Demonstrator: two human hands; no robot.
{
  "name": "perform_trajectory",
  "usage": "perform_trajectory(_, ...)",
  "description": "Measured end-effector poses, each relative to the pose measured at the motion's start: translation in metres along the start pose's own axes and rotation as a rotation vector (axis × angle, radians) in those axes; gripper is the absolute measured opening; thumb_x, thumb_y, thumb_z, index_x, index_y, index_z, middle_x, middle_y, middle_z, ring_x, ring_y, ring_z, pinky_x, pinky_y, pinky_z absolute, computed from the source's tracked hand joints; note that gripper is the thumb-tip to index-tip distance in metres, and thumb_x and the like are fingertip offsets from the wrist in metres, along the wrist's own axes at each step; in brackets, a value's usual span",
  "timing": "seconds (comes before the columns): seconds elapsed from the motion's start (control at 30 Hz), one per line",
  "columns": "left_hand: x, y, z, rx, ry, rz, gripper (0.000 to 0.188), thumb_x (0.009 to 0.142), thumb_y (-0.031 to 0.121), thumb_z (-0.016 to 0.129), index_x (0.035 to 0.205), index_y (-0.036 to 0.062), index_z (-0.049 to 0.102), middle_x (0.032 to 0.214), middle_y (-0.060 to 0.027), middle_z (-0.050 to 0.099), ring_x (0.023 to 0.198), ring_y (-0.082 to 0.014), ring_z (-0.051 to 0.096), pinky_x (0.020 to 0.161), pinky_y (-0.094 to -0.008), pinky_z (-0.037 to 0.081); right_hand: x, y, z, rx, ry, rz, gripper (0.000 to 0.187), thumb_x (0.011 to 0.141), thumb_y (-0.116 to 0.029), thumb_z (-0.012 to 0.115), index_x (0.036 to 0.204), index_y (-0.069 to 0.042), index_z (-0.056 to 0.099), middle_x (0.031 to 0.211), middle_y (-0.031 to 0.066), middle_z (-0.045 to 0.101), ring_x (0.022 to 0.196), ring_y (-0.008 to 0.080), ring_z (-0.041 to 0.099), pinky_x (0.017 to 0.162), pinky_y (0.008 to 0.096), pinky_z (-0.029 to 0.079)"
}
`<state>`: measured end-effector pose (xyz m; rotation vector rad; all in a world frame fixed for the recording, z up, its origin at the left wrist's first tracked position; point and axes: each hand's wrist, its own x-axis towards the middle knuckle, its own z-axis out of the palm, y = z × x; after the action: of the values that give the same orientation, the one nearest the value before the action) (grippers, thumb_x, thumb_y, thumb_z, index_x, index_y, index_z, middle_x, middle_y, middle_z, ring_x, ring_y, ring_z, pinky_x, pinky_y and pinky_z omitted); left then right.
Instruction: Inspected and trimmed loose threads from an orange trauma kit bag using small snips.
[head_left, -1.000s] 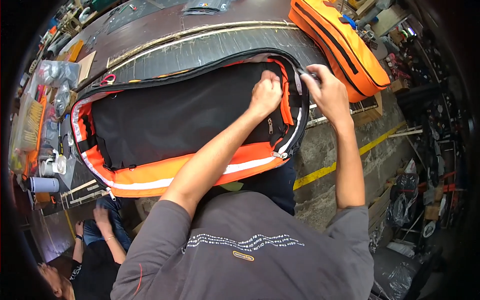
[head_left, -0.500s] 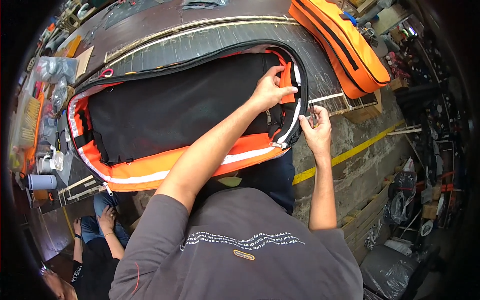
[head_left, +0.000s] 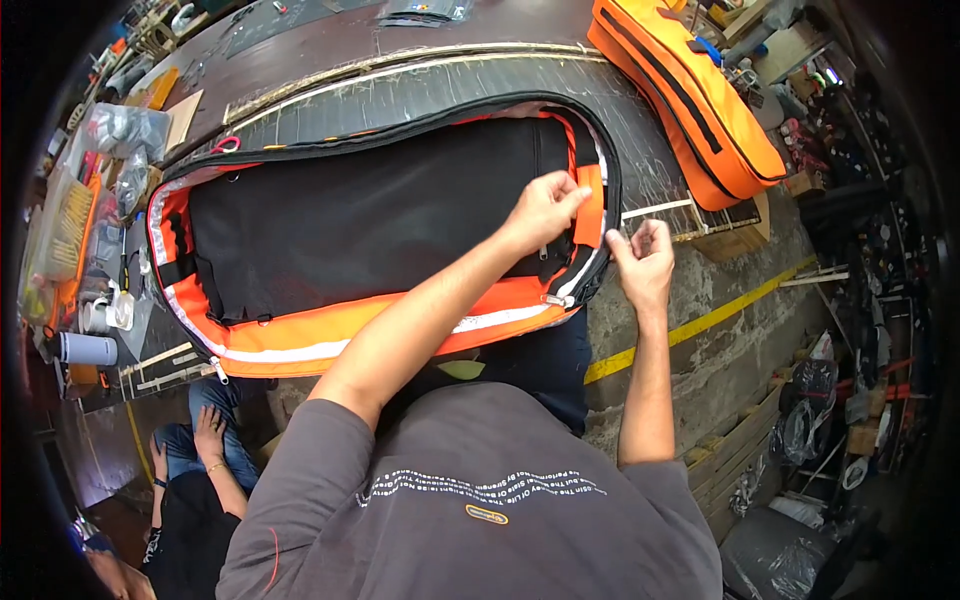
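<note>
A large open bag point(head_left: 370, 215), black inside with orange and white-striped sides, lies on the table in front of me. My left hand point(head_left: 545, 212) reaches over it to the right end, thumb and fingers pinched together beside an orange flap point(head_left: 590, 205). Whatever the pinch holds, if anything, is too small to make out. Just outside the bag's right rim is my right hand point(head_left: 645, 265), its fingers curled in with the thumb close to the black edge. What lies inside those fingers is hidden. A zipper pull point(head_left: 558, 300) hangs at the near right corner.
Another orange bag point(head_left: 690, 110), closed, lies at the far right of the table point(head_left: 330, 50). Plastic bags, boxes and a white cup point(head_left: 88, 348) crowd the left side. Someone sits at the lower left, a hand point(head_left: 210, 435) on their knee. A yellow line crosses the floor at right.
My left hand has drawn off the orange flap, its fingers closing into a pinch. My right hand has shifted slightly right and down; the dark thin thing at its fingers no longer shows.
</note>
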<state>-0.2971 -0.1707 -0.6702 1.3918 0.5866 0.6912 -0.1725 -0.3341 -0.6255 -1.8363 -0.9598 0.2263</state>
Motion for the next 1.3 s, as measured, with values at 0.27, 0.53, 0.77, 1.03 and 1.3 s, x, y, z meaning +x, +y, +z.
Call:
perform_trajectory(0.27,-0.006,-0.009,0.007,0.109,0.009,0.103,0.025,0.106,0.026,0.076,0.096,0.0031,0.071,0.079,0.0050,0.065,0.069,-0.0035,0.057,0.062,-0.0240,0.049,0.071,-0.002,0.037,-0.100,0.056,-0.133,0.051,0.083,-0.021,0.094,0.098,-0.005,0.048,0.089,-0.0015,0.046,0.078,0.0100,0.044,0.067,0.0304,0.046)
perform_trajectory(0.53,0.000,-0.003,-0.015,0.125,0.217,-0.011,0.029,0.102,0.025,0.078,0.114,-0.0012,0.073,0.089,-0.0062,0.076,0.072,-0.0126,0.070,0.065,-0.0293,0.059,0.082,0.033,0.041,0.135,-0.046,-0.109,0.050,0.084,-0.021,0.092,0.094,-0.007,0.046,0.089,-0.0033,0.041,0.078,0.0104,0.039,0.067,0.0281,0.041)
perform_trajectory(0.77,-0.039,0.049,-0.075,0.329,0.679,0.405,0.028,0.093,0.019,0.090,0.091,0.0051,0.066,0.077,0.0005,0.067,0.064,-0.0057,0.059,0.059,-0.0251,0.050,0.061,-0.034,0.044,-0.369,0.209,-0.705,0.041,0.084,-0.023,0.091,0.116,-0.011,0.067,0.100,0.0073,0.072,0.091,0.0277,0.071,0.088,0.0464,0.048)
perform_trajectory(1.03,-0.047,0.104,-0.157,1.470,0.673,0.931,0.031,0.087,0.032,0.086,0.116,0.0252,0.078,0.108,0.0075,0.073,0.106,-0.0190,0.066,0.094,-0.0456,0.041,0.128,-0.112,0.096,-0.397,-0.001,-1.306,0.046,0.077,-0.024,0.090,0.122,-0.020,0.080,0.084,0.0021,0.061,0.080,0.0241,0.065,0.093,0.0421,0.050)
perform_trajectory(1.3,-0.013,0.129,-0.178,1.229,0.333,0.566,0.029,0.102,0.040,0.071,0.095,0.0144,0.084,0.093,-0.0058,0.079,0.093,-0.0295,0.074,0.089,-0.0485,0.044,0.180,-0.126,0.101,-0.178,-0.880,-0.468,0.032,0.102,-0.032,0.076,0.104,0.000,0.079,0.086,0.0049,0.075,0.079,0.0131,0.066,0.074,0.0341,0.053)
